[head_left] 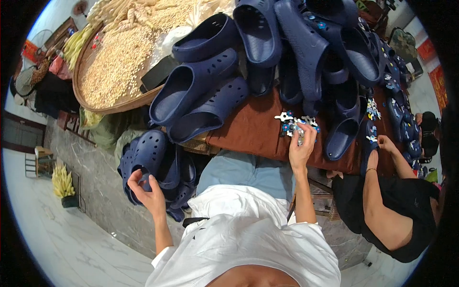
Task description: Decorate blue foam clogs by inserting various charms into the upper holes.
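Observation:
My left hand (pixel 147 192) is at a navy clog (pixel 151 149) with a holed toe, its fingers and thumb closed at the shoe's opening. That clog sits on top of a bunch of similar clogs left of my lap. On the brown cloth ahead lies a small pile of colourful shoe charms (pixel 288 128), white, blue and black. My right hand (pixel 302 146) reaches into the pile, fingers bent together on a charm; the hand partly hides which one. Several undecorated navy clogs (pixel 198 88) are heaped just beyond, on the far side of the table.
A round woven tray (pixel 91 106) of pale kernels stands at far left, a dark box (pixel 159 72) at its rim. On the right, a co-worker's hands (pixel 382 143) handle a clog beside another charm pile (pixel 373 111). Decorated clogs (pixel 397 115) line the table's right side. Brown cloth (pixel 248 126) covers the table.

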A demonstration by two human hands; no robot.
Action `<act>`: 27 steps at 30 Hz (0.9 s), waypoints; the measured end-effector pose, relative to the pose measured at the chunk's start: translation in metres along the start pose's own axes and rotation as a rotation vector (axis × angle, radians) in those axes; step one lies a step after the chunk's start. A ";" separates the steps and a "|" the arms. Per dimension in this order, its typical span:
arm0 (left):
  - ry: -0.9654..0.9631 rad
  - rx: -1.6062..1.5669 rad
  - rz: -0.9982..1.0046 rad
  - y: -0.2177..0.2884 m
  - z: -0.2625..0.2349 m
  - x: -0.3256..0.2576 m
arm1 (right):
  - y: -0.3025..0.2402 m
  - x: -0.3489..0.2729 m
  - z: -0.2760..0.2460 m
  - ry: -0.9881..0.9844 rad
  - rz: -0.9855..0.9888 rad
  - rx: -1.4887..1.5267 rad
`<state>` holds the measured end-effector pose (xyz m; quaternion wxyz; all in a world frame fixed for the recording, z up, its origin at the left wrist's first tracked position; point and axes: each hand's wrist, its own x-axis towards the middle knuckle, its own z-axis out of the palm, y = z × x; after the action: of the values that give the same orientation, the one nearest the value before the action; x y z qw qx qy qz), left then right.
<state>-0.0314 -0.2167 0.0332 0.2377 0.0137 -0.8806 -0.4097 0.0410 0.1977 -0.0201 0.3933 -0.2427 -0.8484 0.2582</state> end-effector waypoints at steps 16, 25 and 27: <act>-1.145 -1.431 -0.894 0.179 0.258 0.041 | -0.006 0.109 0.008 0.057 -0.109 -0.218; -1.138 -1.667 -1.107 0.208 0.288 0.083 | -0.001 0.117 0.011 0.081 -0.132 -0.126; -1.124 -1.669 -1.124 0.208 0.290 0.087 | -0.006 0.116 0.012 0.085 -0.102 -0.071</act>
<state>-0.1975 0.1095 0.0605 -0.4693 0.0581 -0.1865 -0.8612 -0.0362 0.2617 0.0400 0.4328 -0.2236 -0.8508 0.1968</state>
